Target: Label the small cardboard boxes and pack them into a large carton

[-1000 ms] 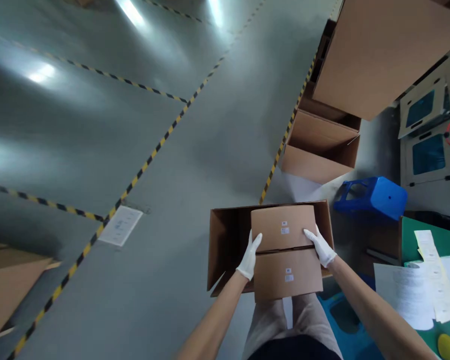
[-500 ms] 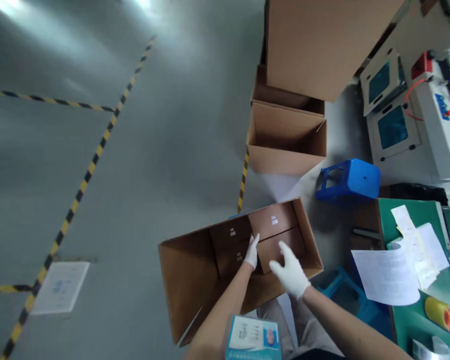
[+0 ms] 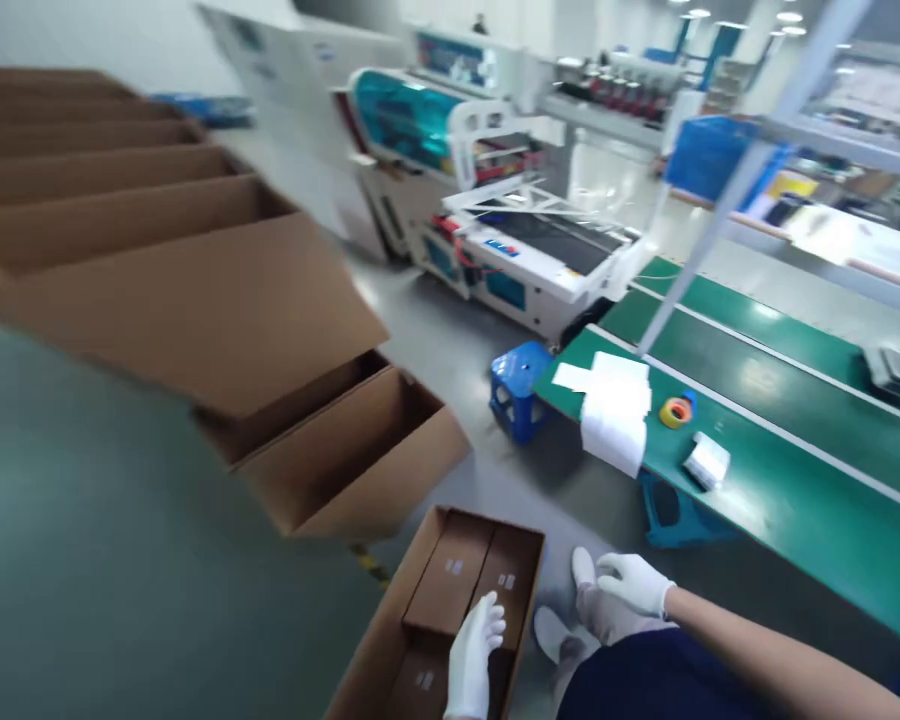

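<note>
An open cardboard carton [image 3: 371, 650] sits at the bottom of the view, partly cut off by the frame. Inside it lie several small brown boxes with white labels, one of them [image 3: 450, 580] close to my left hand [image 3: 474, 655]. That white-gloved hand hangs over the boxes with its fingers straight, holding nothing, and it hides part of the carton's contents. My right hand [image 3: 630, 585], also gloved, is beside the carton above my knee [image 3: 562, 640], with its fingers apart and nothing in them.
Large open cartons [image 3: 157, 280] are stacked at the left. To the right, a green workbench [image 3: 765, 480] carries white paper [image 3: 611, 415] and a tape roll [image 3: 675, 412]. A blue stool [image 3: 517, 390] stands at its end. Packing machines [image 3: 525, 250] stand behind.
My head has swung up from the floor to the room. My right hand has moved out of the carton to beside my knee. The small boxes now lie in the carton.
</note>
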`<state>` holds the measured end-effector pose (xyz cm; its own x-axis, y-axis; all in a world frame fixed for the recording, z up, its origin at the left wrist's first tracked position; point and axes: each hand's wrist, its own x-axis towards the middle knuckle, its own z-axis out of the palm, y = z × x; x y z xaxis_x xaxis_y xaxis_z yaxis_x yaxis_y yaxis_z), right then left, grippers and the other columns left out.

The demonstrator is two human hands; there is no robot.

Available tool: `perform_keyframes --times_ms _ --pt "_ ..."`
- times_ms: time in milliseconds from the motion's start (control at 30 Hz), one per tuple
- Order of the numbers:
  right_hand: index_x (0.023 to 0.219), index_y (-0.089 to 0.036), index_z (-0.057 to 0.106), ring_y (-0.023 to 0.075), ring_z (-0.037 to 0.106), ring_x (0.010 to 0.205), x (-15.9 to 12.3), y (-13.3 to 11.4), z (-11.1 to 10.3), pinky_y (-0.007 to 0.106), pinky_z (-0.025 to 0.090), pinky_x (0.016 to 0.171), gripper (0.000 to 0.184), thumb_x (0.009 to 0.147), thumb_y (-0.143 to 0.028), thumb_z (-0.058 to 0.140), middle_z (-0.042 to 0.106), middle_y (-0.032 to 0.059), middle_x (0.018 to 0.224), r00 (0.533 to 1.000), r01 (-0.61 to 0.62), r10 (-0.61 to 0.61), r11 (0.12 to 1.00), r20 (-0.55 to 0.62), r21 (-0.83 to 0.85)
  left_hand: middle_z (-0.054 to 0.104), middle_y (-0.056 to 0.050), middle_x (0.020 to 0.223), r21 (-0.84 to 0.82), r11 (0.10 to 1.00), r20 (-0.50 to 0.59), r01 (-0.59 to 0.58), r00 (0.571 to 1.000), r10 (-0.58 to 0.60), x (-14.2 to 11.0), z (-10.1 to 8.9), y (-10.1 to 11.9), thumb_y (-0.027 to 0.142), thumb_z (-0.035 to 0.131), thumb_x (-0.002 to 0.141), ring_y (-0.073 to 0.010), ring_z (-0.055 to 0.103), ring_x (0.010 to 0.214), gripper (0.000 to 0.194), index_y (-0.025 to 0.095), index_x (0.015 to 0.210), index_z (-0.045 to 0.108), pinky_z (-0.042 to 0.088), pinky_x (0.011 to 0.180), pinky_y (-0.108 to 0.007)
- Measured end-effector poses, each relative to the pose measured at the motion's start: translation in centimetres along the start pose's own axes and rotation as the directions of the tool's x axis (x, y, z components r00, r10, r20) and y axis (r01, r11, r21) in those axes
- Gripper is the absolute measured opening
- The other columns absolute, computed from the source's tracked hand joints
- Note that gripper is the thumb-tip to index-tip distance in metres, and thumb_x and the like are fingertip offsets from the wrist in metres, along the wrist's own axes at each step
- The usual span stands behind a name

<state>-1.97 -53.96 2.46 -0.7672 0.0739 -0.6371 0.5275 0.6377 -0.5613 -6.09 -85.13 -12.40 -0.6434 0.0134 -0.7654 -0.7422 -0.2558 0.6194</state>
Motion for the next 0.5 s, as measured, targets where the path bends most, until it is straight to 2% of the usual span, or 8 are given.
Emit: perform_keyframes --times_ms 100,200,267,367,500 --pt "0.111 -0.023 0.073 0.0238 0.069 0.098 -3.3 4.3 -2.0 0.031 0.051 0.085 0.034 0.082 -0.035 0.060 0.076 0.0069 0.109 0.989 -0.035 0.055 0.990 -0.140 0.139 0.074 -0.009 0.080 0.189 0.982 0.190 -0.013 0.982 -0.024 -0.6 6.3 2.6 0.040 0.085 0.057 -0.0165 0.066 0.063 0.051 0.012 0.098 0.078 0.048 0.053 -0.022" --pt "0.119 -0.020 0.071 0.0260 0.069 0.107 -6.2 9.8 -2.5 0.034 0.051 0.093 0.042 0.080 -0.035 0.060 0.074 0.0101 0.119 0.964 -0.056 0.120 0.964 -0.237 0.262 0.074 -0.009 0.081 0.343 0.935 0.344 -0.092 0.938 -0.034 -1.5 13.4 2.9 0.048 0.088 0.056 -0.0147 0.065 0.065 0.058 0.011 0.100 0.078 0.046 0.055 -0.022" --pt "0.121 -0.019 0.070 0.0266 0.069 0.110 -7.8 13.7 -2.5 0.035 0.051 0.097 0.045 0.082 -0.037 0.059 0.073 0.0114 0.122 0.937 -0.065 0.176 0.937 -0.301 0.344 0.075 -0.010 0.083 0.441 0.888 0.434 -0.130 0.897 -0.084 -2.0 18.1 2.0 0.051 0.087 0.058 -0.0155 0.066 0.067 0.060 0.011 0.101 0.078 0.047 0.059 -0.023" --pt "0.120 -0.018 0.071 0.0273 0.068 0.112 -9.9 19.4 -3.0 0.037 0.050 0.100 0.045 0.084 -0.041 0.058 0.073 0.0122 0.123 0.889 -0.075 0.273 0.879 -0.368 0.471 0.075 -0.010 0.084 0.554 0.812 0.521 -0.181 0.837 -0.169 -2.6 25.5 -0.4 0.056 0.086 0.059 -0.0159 0.066 0.069 0.063 0.011 0.102 0.077 0.048 0.062 -0.025" --pt "0.126 -0.018 0.069 0.0259 0.071 0.106 -12.2 26.3 -6.1 0.037 0.054 0.096 0.051 0.087 -0.048 0.054 0.074 0.0106 0.118 0.875 -0.022 0.347 0.725 -0.337 0.689 0.073 -0.009 0.081 0.658 0.704 0.571 -0.267 0.787 -0.236 -4.1 36.2 -3.8 0.059 0.084 0.058 -0.0142 0.064 0.065 0.064 0.011 0.099 0.076 0.045 0.061 -0.025"
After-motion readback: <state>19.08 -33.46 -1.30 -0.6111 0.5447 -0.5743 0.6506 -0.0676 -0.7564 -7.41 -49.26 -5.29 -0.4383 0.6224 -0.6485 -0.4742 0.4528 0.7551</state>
